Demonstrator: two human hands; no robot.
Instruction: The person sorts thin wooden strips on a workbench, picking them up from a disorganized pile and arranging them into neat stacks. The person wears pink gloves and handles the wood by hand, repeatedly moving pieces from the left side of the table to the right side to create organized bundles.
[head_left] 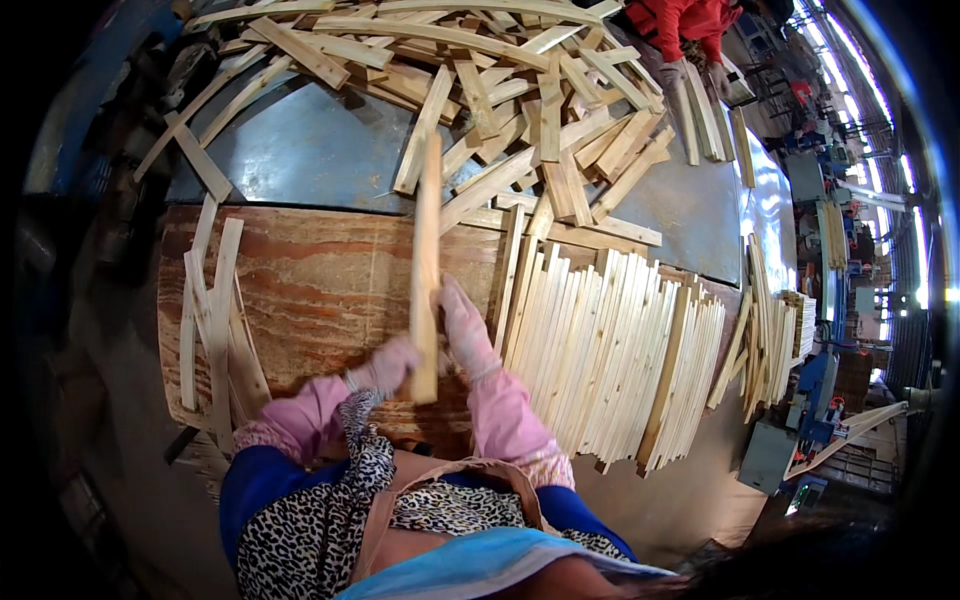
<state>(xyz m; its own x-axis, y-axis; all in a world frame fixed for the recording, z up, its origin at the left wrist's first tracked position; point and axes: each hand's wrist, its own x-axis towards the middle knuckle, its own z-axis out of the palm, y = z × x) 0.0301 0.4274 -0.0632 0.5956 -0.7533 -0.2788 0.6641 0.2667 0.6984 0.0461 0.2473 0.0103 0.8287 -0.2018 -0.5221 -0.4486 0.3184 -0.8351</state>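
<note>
A pale wooden slat (427, 250) stands lengthwise before me over the workbench, its near end between my hands. My left hand (386, 366), gloved and slightly smeared by motion, is curled at the slat's left edge near that end. Along the right edge lies my right hand (466, 322), also gloved, with its fingers pointing away from me and gripping the slat's side. Just right of my right hand, a row of slats (590, 340) lies side by side on the bench. A large loose heap of slats (480, 90) covers the far side.
The brown wooden board (310, 290) meets a grey metal surface (310, 140) behind it. Several slats (222, 310) lean at the left edge. Far right, a person in red sleeves (680, 30) handles slats. More slats (762, 330) and machines (790, 430) stand to the right.
</note>
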